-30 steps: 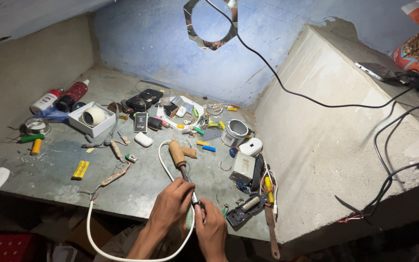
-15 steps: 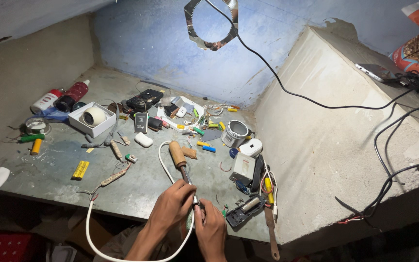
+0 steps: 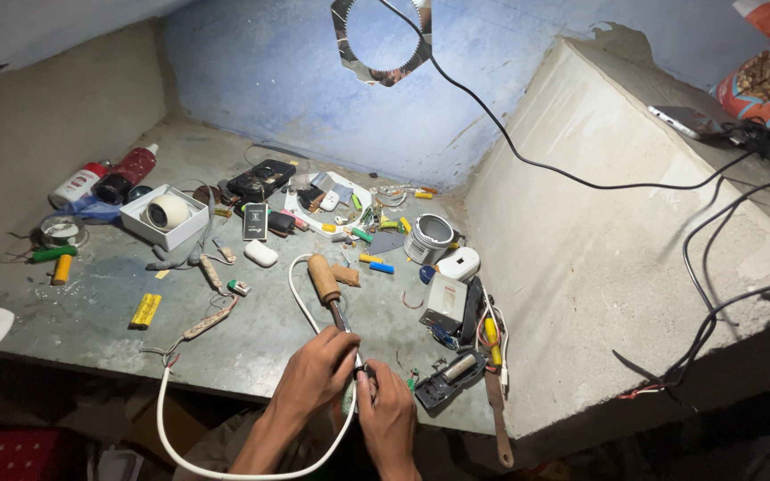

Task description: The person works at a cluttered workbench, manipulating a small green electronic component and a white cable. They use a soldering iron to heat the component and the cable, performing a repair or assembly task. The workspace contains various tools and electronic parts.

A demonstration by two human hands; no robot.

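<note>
Gripping the soldering iron (image 3: 331, 298) at the worktop's (image 3: 314, 343) front edge, keep your left hand (image 3: 318, 374) fingers closed on its shaft; right hand (image 3: 385, 411) fingers pinch something small, unidentifiable; hold both steady.

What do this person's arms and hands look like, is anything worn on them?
Both are bare: the left hand and right hand have no gloves, and no rings, watch or bands can be made out. The forearms show no sleeves as far as the picture's lower edge. Lean wrists, slim fingers.
</note>
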